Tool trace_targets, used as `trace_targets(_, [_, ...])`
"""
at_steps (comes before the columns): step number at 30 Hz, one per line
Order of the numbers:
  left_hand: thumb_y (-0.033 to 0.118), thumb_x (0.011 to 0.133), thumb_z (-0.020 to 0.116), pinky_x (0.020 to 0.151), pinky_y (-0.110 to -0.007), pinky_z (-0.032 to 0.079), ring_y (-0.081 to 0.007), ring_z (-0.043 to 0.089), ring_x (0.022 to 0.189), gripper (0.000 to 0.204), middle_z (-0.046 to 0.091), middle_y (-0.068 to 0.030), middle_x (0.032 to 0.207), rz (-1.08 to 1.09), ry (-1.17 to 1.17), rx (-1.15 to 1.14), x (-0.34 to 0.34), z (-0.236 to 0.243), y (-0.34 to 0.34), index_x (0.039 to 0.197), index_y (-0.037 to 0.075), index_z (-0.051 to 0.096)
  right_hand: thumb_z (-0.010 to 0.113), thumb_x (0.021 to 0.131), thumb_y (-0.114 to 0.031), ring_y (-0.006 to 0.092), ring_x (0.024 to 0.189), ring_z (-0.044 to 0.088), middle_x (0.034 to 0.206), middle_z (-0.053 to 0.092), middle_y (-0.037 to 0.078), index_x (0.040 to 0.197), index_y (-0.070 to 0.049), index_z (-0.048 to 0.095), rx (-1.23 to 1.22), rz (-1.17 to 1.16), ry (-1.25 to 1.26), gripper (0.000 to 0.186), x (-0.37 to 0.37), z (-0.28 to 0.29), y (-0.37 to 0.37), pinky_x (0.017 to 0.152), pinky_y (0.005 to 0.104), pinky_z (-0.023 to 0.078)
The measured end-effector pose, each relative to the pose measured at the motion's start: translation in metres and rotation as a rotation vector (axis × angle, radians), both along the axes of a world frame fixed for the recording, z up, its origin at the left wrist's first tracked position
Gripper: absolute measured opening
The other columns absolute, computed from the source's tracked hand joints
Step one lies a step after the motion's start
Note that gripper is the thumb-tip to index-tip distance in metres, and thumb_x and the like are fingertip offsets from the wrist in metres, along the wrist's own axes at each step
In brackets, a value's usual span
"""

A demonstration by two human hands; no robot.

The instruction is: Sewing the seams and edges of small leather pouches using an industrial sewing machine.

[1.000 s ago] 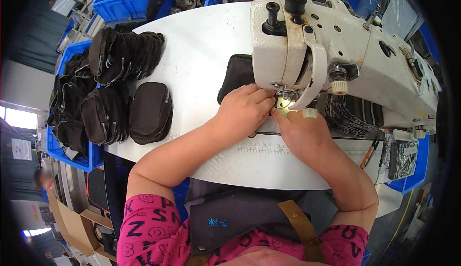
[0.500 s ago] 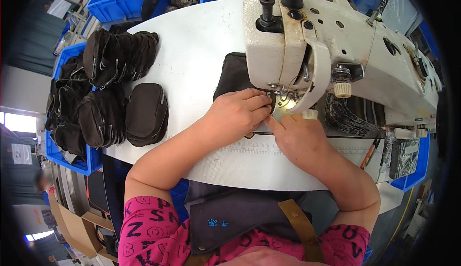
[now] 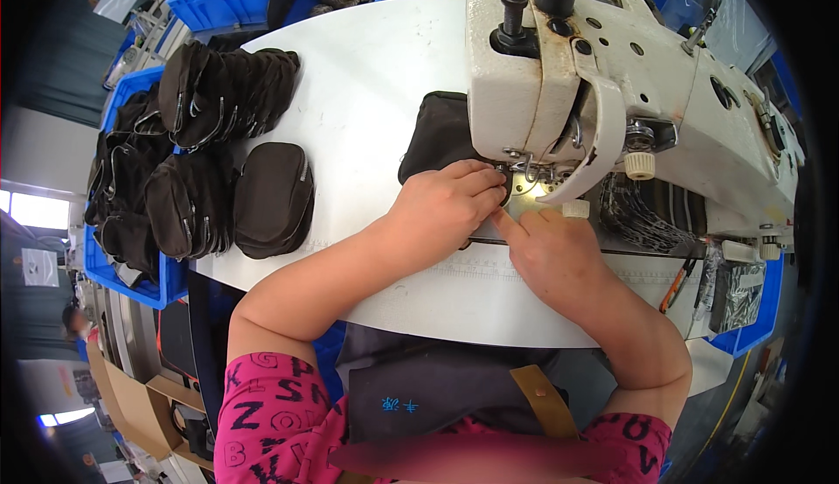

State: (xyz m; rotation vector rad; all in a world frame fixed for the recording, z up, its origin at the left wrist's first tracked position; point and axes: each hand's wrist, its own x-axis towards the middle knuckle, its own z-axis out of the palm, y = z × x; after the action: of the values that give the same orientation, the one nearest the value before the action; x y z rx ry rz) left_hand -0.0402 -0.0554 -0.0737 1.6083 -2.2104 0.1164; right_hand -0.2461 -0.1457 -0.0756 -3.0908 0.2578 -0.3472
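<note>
A dark brown fabric pouch (image 3: pixel 435 134) lies on the white table (image 3: pixel 367 91) under the head of a cream sewing machine (image 3: pixel 612 82). My left hand (image 3: pixel 441 209) presses down on the pouch, its fingers curled by the needle area. Beside it, my right hand (image 3: pixel 555 252) rests flat on the machine bed, its forefinger pointing at the presser foot (image 3: pixel 524 178). The part of the pouch under the needle is hidden by my fingers.
A finished brown pouch (image 3: pixel 271 200) lies at the table's left, next to rows of stacked pouches (image 3: pixel 223 91). Blue bins (image 3: pixel 131 222) hold more at the left edge and behind. Small tools (image 3: pixel 677 287) sit at the right of the machine.
Both hands stayed at the needle, with the fingers shifting slightly closer to the presser foot. The view moved a little; the pouch stays under the machine head.
</note>
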Motion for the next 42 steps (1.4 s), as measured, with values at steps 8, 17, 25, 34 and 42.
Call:
trace_targets(8, [0.007,0.078,0.072,0.083,-0.032,0.060,-0.0237,0.065,0.117,0.034,0.070,-0.0048,0.121,0.029,-0.013,0.038,-0.001,0.002,-0.002,0.111,0.004,0.073,0.070,0.078,-0.011,0.0182,0.062,0.063,0.073,0.060,0.001,0.125,-0.006,0.071,-0.043,-0.035,-0.005,0.047,0.002,-0.003,-0.001,0.054,0.0336,0.044])
trace_targets(17, [0.009,0.081,0.069,0.072,-0.031,0.060,-0.0222,0.065,0.111,0.034,0.068,-0.0043,0.114,0.092,-0.036,0.023,-0.007,-0.005,-0.009,0.115,0.003,0.072,0.072,0.075,-0.012,0.0178,0.060,0.060,0.071,0.058,0.000,0.123,-0.009,0.070,-0.120,-0.093,-0.045,0.048,0.006,-0.009,-0.003,0.051,0.0332,0.041])
trace_targets(25, [0.014,0.081,0.069,0.078,-0.032,0.060,-0.0227,0.064,0.112,0.032,0.069,-0.0045,0.117,0.035,-0.057,0.008,0.002,0.002,-0.007,0.112,0.005,0.072,0.072,0.074,-0.012,0.0173,0.058,0.059,0.070,0.058,0.000,0.123,-0.009,0.070,-0.098,-0.101,-0.040,0.049,0.006,-0.011,0.000,0.050,0.0331,0.040])
trace_targets(34, [0.014,0.079,0.067,0.090,-0.033,0.052,-0.0199,0.062,0.115,0.025,0.070,-0.0014,0.115,-0.096,-0.070,-0.118,0.013,0.002,-0.011,0.103,0.008,0.074,0.071,0.076,-0.011,0.0178,0.057,0.061,0.068,0.060,0.000,0.115,-0.012,0.071,-0.090,-0.071,-0.014,0.040,0.006,-0.010,-0.005,0.049,0.0328,0.041])
trace_targets(42, [0.014,0.080,0.067,0.083,-0.031,0.057,-0.0187,0.063,0.106,0.026,0.070,0.0007,0.117,-0.063,-0.077,-0.127,0.012,0.000,-0.011,0.104,0.008,0.076,0.073,0.073,-0.010,0.0177,0.058,0.062,0.068,0.061,0.000,0.112,-0.012,0.072,-0.076,-0.074,-0.032,0.039,0.006,-0.010,-0.004,0.049,0.0326,0.041])
